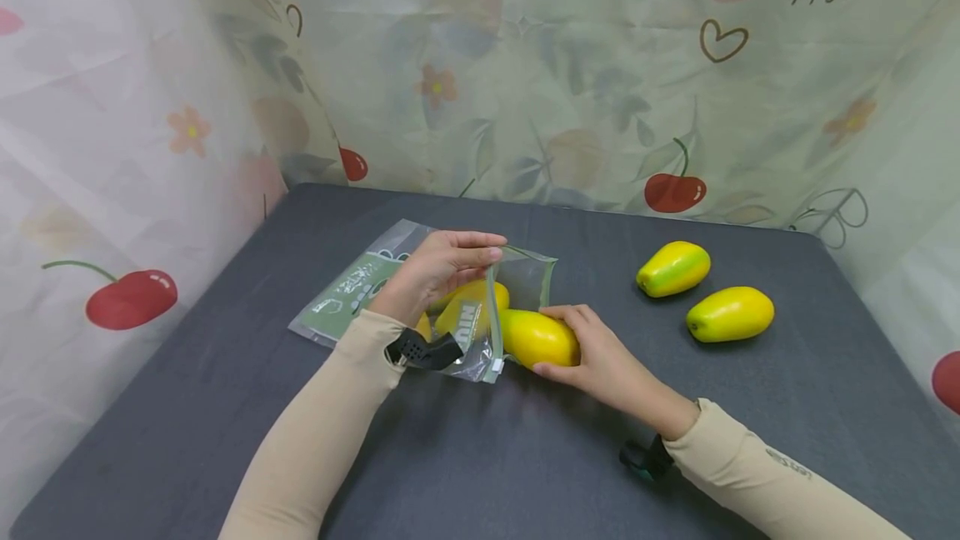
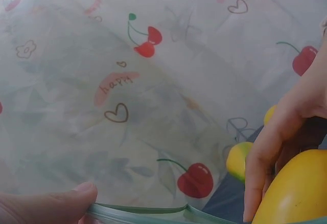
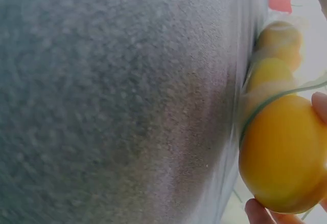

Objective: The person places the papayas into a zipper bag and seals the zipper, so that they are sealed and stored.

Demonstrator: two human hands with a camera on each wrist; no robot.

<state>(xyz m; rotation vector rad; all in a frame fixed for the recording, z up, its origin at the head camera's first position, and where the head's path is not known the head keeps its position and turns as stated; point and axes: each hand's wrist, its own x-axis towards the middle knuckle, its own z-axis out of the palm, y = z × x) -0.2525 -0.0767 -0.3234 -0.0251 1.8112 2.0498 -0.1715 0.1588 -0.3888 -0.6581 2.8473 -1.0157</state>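
A clear zip bag [image 1: 348, 294] with a green printed panel lies on the table, its mouth facing right. My left hand [image 1: 438, 265] pinches the upper rim of that mouth between thumb and fingers. Inside the bag are yellow papayas [image 1: 497, 297], partly hidden by the left hand and the print. With fingers and thumb around its right end, my right hand [image 1: 600, 361] grips another yellow papaya [image 1: 536, 338]. The far end of this papaya [image 3: 281, 152] overlaps the bag's green rim [image 3: 301, 88] in the right wrist view.
Two more papayas, one greenish yellow [image 1: 675, 268] and one yellow [image 1: 731, 314], lie on the dark grey table [image 1: 480, 473] to the right. A printed curtain [image 1: 525, 90] hangs behind the table and along both sides.
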